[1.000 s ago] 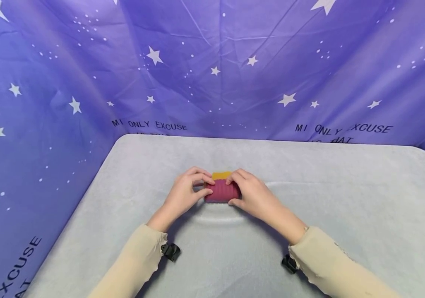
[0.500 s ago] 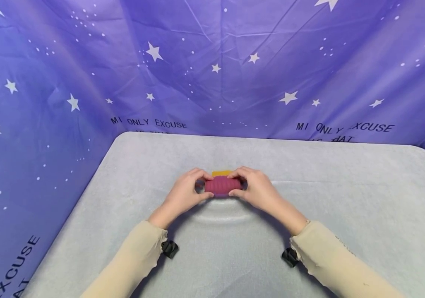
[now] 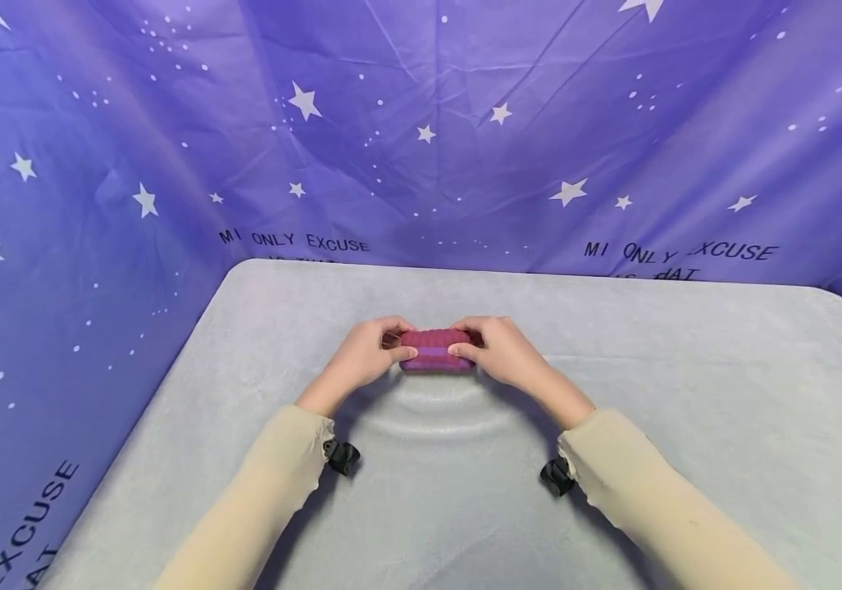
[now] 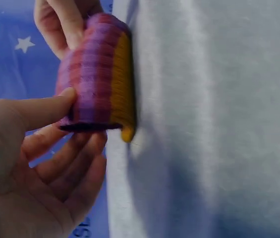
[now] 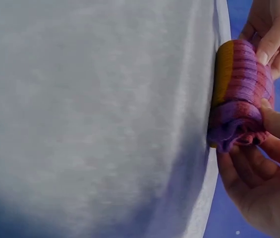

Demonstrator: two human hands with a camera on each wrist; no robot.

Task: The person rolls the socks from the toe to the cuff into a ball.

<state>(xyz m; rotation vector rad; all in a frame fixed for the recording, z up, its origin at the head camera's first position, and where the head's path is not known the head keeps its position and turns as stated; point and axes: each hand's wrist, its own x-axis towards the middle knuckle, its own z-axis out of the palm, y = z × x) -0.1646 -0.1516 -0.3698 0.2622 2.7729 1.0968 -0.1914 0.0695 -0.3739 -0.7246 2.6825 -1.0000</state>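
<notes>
A rolled-up ribbed knit [image 3: 431, 360] with maroon, purple and yellow stripes lies crosswise between my hands near the table's middle. At its left end my left hand [image 3: 369, 348] pinches it, thumb on the near side and fingers beyond. My right hand [image 3: 498, 348] grips the right end the same way. In the left wrist view the yellow band of the knit roll [image 4: 95, 74] faces the table. The right wrist view shows the folded spiral layers at one end of the knit roll [image 5: 241, 79].
A pale grey cloth covers the table [image 3: 435, 492], with curved creases just in front of the roll. Behind and to the left hangs a purple-blue curtain [image 3: 406, 164] with white stars and black lettering. A black strap piece [image 3: 342, 457] sits at the left cuff.
Both hands have moved slightly away from the body. The knit roll has turned over between them: the yellow strip at its far side is out of head view, and a purple stripe shows.
</notes>
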